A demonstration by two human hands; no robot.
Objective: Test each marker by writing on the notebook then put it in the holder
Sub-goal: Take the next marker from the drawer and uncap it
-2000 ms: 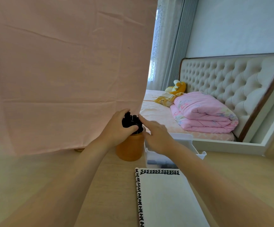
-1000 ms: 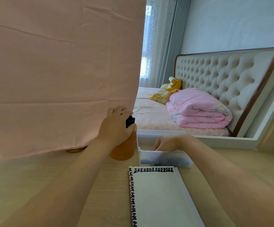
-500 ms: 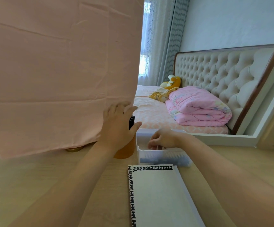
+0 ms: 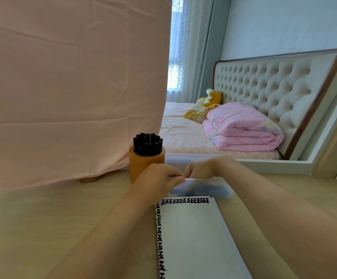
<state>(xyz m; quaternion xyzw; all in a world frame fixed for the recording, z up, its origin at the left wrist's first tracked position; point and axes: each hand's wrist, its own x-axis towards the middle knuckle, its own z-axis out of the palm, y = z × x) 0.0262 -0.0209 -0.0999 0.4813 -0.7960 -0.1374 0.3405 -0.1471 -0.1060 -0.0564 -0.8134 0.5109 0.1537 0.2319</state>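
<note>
An orange cylindrical holder (image 4: 146, 165) stands on the wooden desk with several black markers (image 4: 148, 144) upright in it. Right of it is a white slotted bin (image 4: 206, 187) with dark shapes showing blurred through its front wall. My left hand (image 4: 157, 182) is in front of the holder, its curled fingers and thumb pinching the bin's near-left rim. My right hand (image 4: 201, 168) reaches into the bin from the right, and its fingertips are hidden. A white notebook (image 4: 193, 234) with a black patterned border lies closed in front of the bin, under my forearms.
A pink cloth (image 4: 73, 87) hangs over the desk's back left down to the surface, with a gold round base (image 4: 90, 179) showing under its hem. Behind the desk are a bed, a folded pink quilt (image 4: 242, 127) and a tufted headboard.
My left hand left the top of the holder and came down to the bin's near-left corner, uncovering the black markers. My right hand went from the holder into the bin.
</note>
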